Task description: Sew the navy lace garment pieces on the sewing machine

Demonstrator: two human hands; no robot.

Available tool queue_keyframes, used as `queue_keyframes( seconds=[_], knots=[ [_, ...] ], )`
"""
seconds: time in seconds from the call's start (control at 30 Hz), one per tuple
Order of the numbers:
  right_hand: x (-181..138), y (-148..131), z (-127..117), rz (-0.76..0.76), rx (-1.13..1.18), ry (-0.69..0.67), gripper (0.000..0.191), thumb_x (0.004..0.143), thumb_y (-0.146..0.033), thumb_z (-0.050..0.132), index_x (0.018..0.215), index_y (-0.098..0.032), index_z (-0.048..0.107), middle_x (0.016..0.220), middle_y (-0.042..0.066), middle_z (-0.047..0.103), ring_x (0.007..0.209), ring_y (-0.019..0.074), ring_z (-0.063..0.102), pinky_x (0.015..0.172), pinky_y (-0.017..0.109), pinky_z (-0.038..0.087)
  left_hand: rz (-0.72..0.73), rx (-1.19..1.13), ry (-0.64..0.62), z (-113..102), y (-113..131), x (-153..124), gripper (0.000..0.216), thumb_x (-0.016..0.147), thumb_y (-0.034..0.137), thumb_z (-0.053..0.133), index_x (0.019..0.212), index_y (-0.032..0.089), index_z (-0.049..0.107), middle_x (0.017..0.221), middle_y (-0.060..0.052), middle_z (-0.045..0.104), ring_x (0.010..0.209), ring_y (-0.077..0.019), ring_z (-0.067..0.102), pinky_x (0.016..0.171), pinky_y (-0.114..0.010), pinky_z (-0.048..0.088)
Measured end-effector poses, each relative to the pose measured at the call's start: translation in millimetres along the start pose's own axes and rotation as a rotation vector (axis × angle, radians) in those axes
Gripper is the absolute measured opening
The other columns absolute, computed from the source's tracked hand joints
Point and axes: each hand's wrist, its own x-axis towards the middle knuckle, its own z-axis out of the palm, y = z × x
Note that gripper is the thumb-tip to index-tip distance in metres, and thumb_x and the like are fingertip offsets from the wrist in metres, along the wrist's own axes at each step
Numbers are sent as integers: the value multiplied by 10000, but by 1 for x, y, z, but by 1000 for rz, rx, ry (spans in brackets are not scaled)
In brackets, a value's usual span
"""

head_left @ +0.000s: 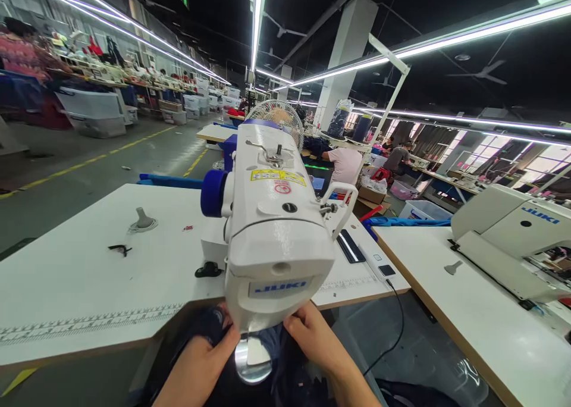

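A white sewing machine (276, 240) with a blue handwheel (213, 193) stands in front of me, its head end toward me. Dark navy fabric (207, 325) lies under the head, spreading down below the table edge. At the lower left of the head, my left hand (200, 356) is closed on the fabric, thumb on top. My right hand (317, 338) pinches the cloth on the other side; the machine head partly hides its fingertips. Between the hands shows a shiny metal plate (253, 362). The needle area is hidden.
On the white table (89, 252) are a printed ruler, a grey stand (143, 218) and a small dark item (119, 250). A phone (350, 246) and a white cabled device (384, 269) lie right. Another sewing machine (513, 240) stands farther right. A clear bin (414, 341) is below.
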Motion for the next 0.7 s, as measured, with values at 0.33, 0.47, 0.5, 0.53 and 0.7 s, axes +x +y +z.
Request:
queue_keyframes(
  seconds=[0.33,0.47,0.5,0.53,0.7],
  knots=[
    [1,-2,1,-4,-15,3,150,757,-89,444,843,-201,493,710,-42,409,627,113,378,829,288,411,13,4,34,-1,10,-3,391,703,472,623,399,282,469,259,57,279,525,-259,605,634,-339,525],
    [0,0,0,20,-23,17,138,770,-102,456,850,-199,512,713,-33,433,666,126,427,825,290,424,52,-62,5,-2,17,-4,389,732,471,601,415,278,482,261,66,291,507,-228,582,706,-343,522],
    [-1,1,0,20,-19,15,136,773,-107,459,853,-200,516,728,-27,451,686,131,443,831,291,424,62,-84,1,-2,18,-4,373,734,478,600,437,275,504,271,65,314,521,-226,586,709,-340,519],
    [-1,3,1,14,-13,9,129,775,-114,463,854,-201,518,748,-20,470,710,136,459,839,293,423,64,-105,-4,-2,19,-5,350,733,487,601,468,270,530,289,62,346,543,-229,595,701,-336,516],
    [-1,9,4,-2,15,-16,149,799,-187,480,932,-204,546,867,19,540,840,172,508,850,300,418,-3,-125,-27,-3,18,-9,331,742,501,570,543,249,489,415,66,389,552,-194,522,591,-286,433]
  ],
)
